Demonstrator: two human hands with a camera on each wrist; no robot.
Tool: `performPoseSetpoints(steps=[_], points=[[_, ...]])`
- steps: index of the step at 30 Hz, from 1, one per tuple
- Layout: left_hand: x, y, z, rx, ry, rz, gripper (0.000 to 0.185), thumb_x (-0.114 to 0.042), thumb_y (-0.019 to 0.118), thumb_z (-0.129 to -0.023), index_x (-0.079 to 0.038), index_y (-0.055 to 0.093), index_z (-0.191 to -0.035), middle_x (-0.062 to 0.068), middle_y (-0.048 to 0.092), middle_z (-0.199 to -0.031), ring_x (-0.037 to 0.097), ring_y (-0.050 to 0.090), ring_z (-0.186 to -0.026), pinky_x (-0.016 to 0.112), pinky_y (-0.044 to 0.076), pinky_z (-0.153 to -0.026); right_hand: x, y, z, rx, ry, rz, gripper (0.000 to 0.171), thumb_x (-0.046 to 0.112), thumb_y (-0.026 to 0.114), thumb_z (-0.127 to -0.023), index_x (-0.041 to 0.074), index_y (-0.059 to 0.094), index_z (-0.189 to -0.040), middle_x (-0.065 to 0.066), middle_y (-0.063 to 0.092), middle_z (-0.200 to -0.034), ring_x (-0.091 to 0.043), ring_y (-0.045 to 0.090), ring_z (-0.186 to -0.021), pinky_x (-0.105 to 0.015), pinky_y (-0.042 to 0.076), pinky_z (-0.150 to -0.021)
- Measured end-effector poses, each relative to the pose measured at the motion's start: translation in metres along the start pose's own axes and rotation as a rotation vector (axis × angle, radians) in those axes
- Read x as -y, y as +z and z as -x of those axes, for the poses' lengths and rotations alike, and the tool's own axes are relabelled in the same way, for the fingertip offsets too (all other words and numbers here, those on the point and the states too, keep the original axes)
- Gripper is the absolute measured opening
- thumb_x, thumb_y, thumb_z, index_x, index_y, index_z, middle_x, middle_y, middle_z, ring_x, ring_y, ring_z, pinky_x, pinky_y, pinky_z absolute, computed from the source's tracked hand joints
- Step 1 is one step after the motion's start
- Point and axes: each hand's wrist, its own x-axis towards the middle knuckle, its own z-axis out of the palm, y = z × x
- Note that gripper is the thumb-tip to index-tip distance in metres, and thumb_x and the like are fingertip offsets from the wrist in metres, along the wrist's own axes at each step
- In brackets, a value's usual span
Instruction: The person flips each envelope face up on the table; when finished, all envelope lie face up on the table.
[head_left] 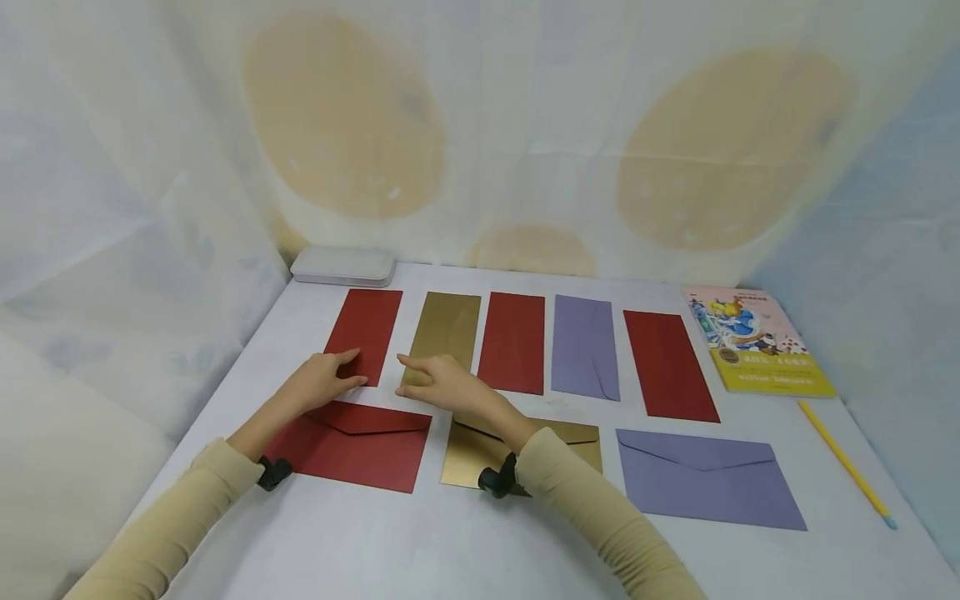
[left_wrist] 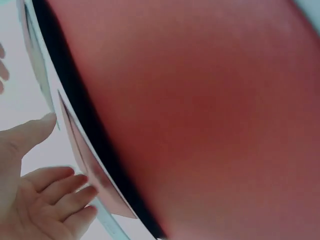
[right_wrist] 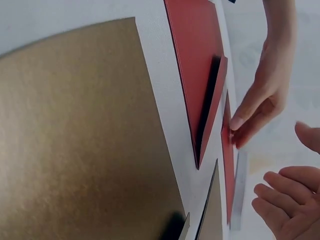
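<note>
My left hand [head_left: 318, 382] is at the lower end of the upright red envelope [head_left: 367, 329] in the back row, thumb and forefinger apart. Whether its fingertips touch the paper I cannot tell. Below that wrist lies a wide red envelope [head_left: 367, 454] with its pointed flap showing. My right hand [head_left: 450, 385] hovers over the lower part of the back-row gold envelope [head_left: 448, 325], holding nothing. Its forearm crosses a wide gold envelope [head_left: 468, 467]. Loosely spread fingers of the left hand [left_wrist: 42, 200] show in the left wrist view, and of the right hand [right_wrist: 292, 200] in the right wrist view.
Rightward in the back row lie a red envelope [head_left: 513, 342], a purple envelope [head_left: 585, 342] and another red envelope [head_left: 670, 367]. A wide purple envelope [head_left: 705, 487] lies in front. A picture book [head_left: 765, 346], yellow pencil [head_left: 843, 458] and white case [head_left: 343, 265] border them.
</note>
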Motion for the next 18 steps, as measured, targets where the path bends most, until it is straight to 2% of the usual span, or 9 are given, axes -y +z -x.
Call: performPoseSetpoints(steps=[2,4,6,9,13,15,16,17,18], points=[[-0.002,0.001,0.003,-0.022,0.015,0.030,0.065,-0.026,0.070,-0.089,0.011,0.045,-0.137,0.030,0.052,-0.132,0.037,0.061,-0.104,0.047,0.049,-0.085,-0.001,-0.001,0.001,0.006,0.015,0.005,0.065,0.033,0.066,-0.092,0.007,0.041,-0.146,-0.010,0.058,-0.068,-0.023,0.059,-0.096,-0.028,0.045,-0.087],[-0.007,0.001,0.004,-0.041,0.042,0.055,0.068,-0.028,0.070,-0.089,0.010,0.043,-0.139,0.028,0.047,-0.138,0.040,0.051,-0.121,0.053,0.044,-0.094,-0.002,-0.003,0.003,0.007,0.031,0.013,0.069,0.036,0.068,-0.090,0.008,0.040,-0.147,-0.013,0.068,-0.088,-0.021,0.058,-0.109,-0.027,0.044,-0.092],[-0.012,0.001,0.005,-0.050,0.073,0.086,0.071,-0.029,0.071,-0.089,0.008,0.041,-0.142,0.027,0.044,-0.141,0.040,0.047,-0.125,0.054,0.041,-0.097,-0.002,-0.007,0.006,0.010,0.044,0.007,0.071,0.039,0.068,-0.090,0.010,0.039,-0.148,-0.014,0.067,-0.112,-0.021,0.058,-0.107,-0.028,0.044,-0.091],[-0.023,0.002,0.004,-0.062,0.126,0.129,0.074,-0.031,0.072,-0.088,0.005,0.039,-0.144,0.025,0.042,-0.143,0.039,0.044,-0.129,0.054,0.039,-0.100,-0.006,-0.017,0.013,-0.005,0.061,-0.001,0.072,0.040,0.069,-0.089,0.012,0.039,-0.148,-0.008,0.049,-0.142,-0.020,0.055,-0.119,-0.030,0.045,-0.094],[-0.040,0.005,0.004,-0.078,0.170,0.176,0.077,-0.033,0.073,-0.087,0.003,0.038,-0.146,0.021,0.041,-0.145,0.037,0.044,-0.130,0.052,0.040,-0.099,-0.013,-0.030,0.028,-0.037,0.090,0.015,0.073,0.041,0.071,-0.087,0.015,0.040,-0.148,-0.006,0.053,-0.139,-0.016,0.057,-0.113,-0.030,0.045,-0.091],[-0.049,0.007,0.004,-0.091,0.186,0.197,0.077,-0.032,0.074,-0.087,0.001,0.038,-0.146,0.019,0.043,-0.145,0.036,0.047,-0.128,0.050,0.043,-0.097,-0.018,-0.036,0.037,-0.054,0.096,0.019,0.074,0.040,0.072,-0.086,0.015,0.040,-0.148,-0.009,0.065,-0.121,-0.016,0.061,-0.090,-0.030,0.046,-0.085],[-0.053,0.008,0.003,-0.096,0.192,0.212,0.077,-0.032,0.074,-0.086,0.000,0.038,-0.146,0.019,0.046,-0.142,0.035,0.055,-0.119,0.048,0.047,-0.092,-0.021,-0.040,0.042,-0.059,0.098,0.021,0.074,0.039,0.072,-0.086,0.015,0.040,-0.148,-0.011,0.068,-0.105,-0.018,0.057,-0.076,-0.031,0.047,-0.080],[-0.058,0.009,0.003,-0.104,0.199,0.227,0.078,-0.033,0.074,-0.086,-0.001,0.038,-0.147,0.018,0.047,-0.142,0.033,0.059,-0.110,0.046,0.049,-0.088,-0.023,-0.043,0.047,-0.068,0.093,0.027,0.074,0.038,0.072,-0.086,0.015,0.040,-0.148,-0.011,0.068,-0.095,-0.020,0.051,-0.068,-0.032,0.046,-0.076],[-0.063,0.009,0.002,-0.111,0.204,0.246,0.078,-0.033,0.074,-0.086,-0.002,0.038,-0.147,0.017,0.048,-0.142,0.032,0.060,-0.105,0.045,0.049,-0.084,-0.026,-0.046,0.052,-0.078,0.083,0.030,0.074,0.037,0.073,-0.086,0.014,0.040,-0.148,-0.012,0.068,-0.094,-0.022,0.051,-0.068,-0.035,0.047,-0.075]])
